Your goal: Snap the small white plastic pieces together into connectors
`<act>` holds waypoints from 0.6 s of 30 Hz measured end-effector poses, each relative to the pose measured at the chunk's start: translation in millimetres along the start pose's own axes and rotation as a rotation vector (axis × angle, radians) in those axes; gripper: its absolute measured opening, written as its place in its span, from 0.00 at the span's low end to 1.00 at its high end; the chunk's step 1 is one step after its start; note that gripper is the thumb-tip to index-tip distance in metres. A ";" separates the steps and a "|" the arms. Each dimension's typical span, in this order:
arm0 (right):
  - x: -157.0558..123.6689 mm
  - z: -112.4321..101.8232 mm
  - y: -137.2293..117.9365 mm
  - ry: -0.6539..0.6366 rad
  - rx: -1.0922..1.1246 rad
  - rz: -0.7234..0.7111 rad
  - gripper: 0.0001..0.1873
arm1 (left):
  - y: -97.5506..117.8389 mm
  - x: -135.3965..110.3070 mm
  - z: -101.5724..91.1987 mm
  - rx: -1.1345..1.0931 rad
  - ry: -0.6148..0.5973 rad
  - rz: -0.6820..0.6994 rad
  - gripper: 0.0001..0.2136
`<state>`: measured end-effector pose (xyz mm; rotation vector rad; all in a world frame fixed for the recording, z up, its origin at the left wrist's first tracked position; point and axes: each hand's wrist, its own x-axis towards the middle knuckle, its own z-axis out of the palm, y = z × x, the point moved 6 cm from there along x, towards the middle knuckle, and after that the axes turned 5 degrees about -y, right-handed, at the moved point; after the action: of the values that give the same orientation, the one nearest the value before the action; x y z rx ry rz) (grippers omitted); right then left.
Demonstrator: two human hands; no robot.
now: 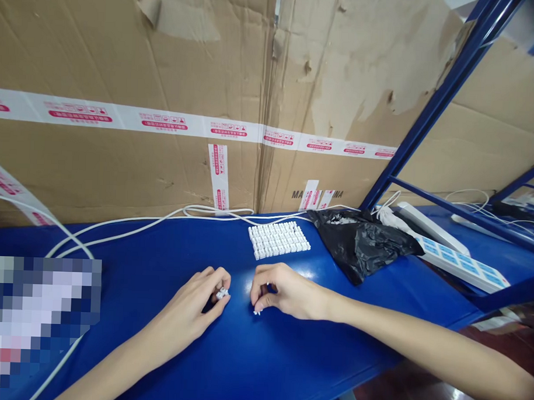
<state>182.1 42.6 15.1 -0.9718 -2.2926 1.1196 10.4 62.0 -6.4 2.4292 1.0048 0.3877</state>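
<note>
My left hand (202,300) is closed, with a small white plastic part (222,293) between thumb and fingers. Whether more such pieces lie in the palm I cannot tell. To its right, just above the blue tabletop (226,368), my right hand (279,291) pinches another tiny white piece (257,311) between thumb and forefinger. Its exact kind is too small to make out. Beyond my hands, a block of white plastic pieces (278,240) stands in close, even rows on the table. Neither hand touches that block.
A crumpled black plastic bag (364,241) lies right of the rows. White cables (161,218) run along the cardboard (175,57) at the back. Power strips (461,265) sit by the blue metal frame (441,95) on the right. A blurred patch (30,326) covers the left corner.
</note>
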 end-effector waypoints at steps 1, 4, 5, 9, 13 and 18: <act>0.6 -7.1 -0.8 0.037 0.041 0.004 0.05 | 0.3 -0.2 -0.2 -0.004 0.006 0.007 0.09; 1.8 -45.5 3.6 0.178 0.116 -0.004 0.03 | 1.0 -0.4 -0.9 -0.016 0.014 0.014 0.09; 1.9 -63.7 8.7 0.238 0.118 -0.013 0.04 | 1.2 -0.4 -1.1 -0.019 0.015 0.013 0.09; 4.3 -135.4 52.8 0.400 0.103 0.071 0.12 | 1.4 0.0 -1.8 -0.030 0.022 0.014 0.09; 11.9 -170.5 94.0 0.392 -0.034 0.159 0.14 | -0.2 0.3 -1.5 -0.030 0.033 0.017 0.09; 19.7 -170.9 109.5 0.317 -0.132 0.172 0.07 | -1.6 0.1 -0.2 -0.026 0.024 0.008 0.10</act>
<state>318.7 193.2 29.9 -1.3151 -2.0753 0.8149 9.4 63.0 -7.0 2.4115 0.9946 0.4316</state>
